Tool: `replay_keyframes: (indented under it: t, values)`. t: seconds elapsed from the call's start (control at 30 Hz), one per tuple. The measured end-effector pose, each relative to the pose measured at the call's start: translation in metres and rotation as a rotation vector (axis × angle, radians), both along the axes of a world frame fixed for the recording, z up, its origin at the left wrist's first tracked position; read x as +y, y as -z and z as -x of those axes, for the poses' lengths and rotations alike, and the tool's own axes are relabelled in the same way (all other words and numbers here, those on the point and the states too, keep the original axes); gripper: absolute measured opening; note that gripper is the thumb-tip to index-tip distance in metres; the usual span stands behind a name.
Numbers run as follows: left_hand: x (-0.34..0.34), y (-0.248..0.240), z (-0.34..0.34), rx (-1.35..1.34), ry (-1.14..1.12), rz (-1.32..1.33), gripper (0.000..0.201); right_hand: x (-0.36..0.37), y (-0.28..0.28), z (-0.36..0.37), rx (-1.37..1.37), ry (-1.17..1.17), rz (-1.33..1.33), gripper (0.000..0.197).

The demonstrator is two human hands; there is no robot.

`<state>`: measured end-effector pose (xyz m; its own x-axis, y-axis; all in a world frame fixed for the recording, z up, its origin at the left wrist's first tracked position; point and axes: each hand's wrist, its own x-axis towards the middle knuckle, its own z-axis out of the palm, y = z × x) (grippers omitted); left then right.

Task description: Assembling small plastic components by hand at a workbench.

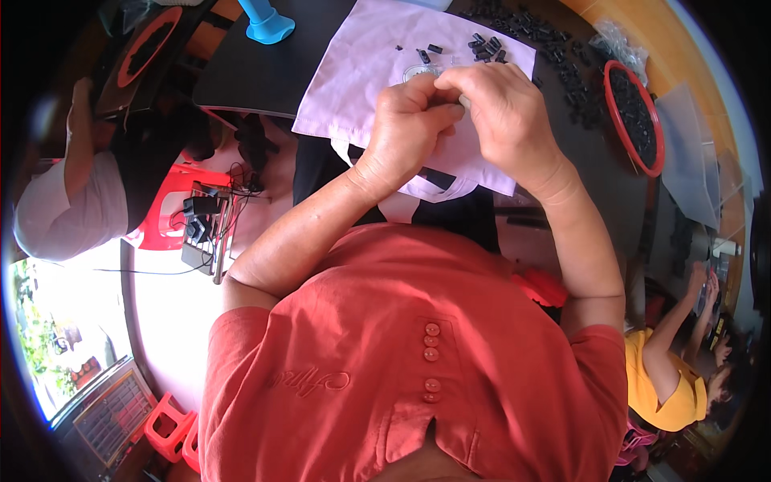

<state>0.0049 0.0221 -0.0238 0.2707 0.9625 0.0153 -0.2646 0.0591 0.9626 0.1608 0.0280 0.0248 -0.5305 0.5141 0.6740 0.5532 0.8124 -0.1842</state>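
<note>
Above the pink cloth (pixel 341 92), I see left hand (pixel 405 128) and right hand (pixel 507 112) with fingertips pressed together, but cannot tell what they pinch. A careless forward push could scatter the black parts (pixel 486 48) lying just beyond.

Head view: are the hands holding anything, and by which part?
Cannot tell: the left hand and right hand come together over the pink cloth, hiding anything pinched between them.
</note>
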Motion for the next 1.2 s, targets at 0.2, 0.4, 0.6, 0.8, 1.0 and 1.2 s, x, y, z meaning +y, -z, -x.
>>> replay_keyframes:
  t: [0.2, 0.4, 0.6, 0.8, 1.0, 1.2]
  values:
    - [0.001, -0.006, 0.004, 0.016, 0.008, 0.024, 0.009, -0.006, 0.0, -0.009, 0.156, 0.035, 0.234, 0.03]
    - [0.006, -0.008, 0.005, -0.024, 0.057, 0.084, 0.012, -0.013, -0.002, -0.018, 0.166, 0.095, 0.218, 0.036]
    - [0.005, -0.008, 0.006, -0.021, 0.06, 0.034, 0.009, -0.011, 0.014, -0.009, -0.072, 0.239, -0.18, 0.032]
    - [0.005, -0.01, 0.008, -0.018, 0.053, 0.026, 0.011, -0.009, 0.018, -0.007, -0.058, 0.242, -0.239, 0.028]
    - [0.005, -0.013, 0.009, -0.009, 0.096, 0.075, 0.012, -0.01, 0.023, -0.009, 0.037, 0.198, -0.138, 0.029]
    - [0.007, -0.012, 0.009, -0.048, 0.101, 0.08, 0.013, -0.011, 0.013, -0.007, -0.024, 0.235, -0.174, 0.034]
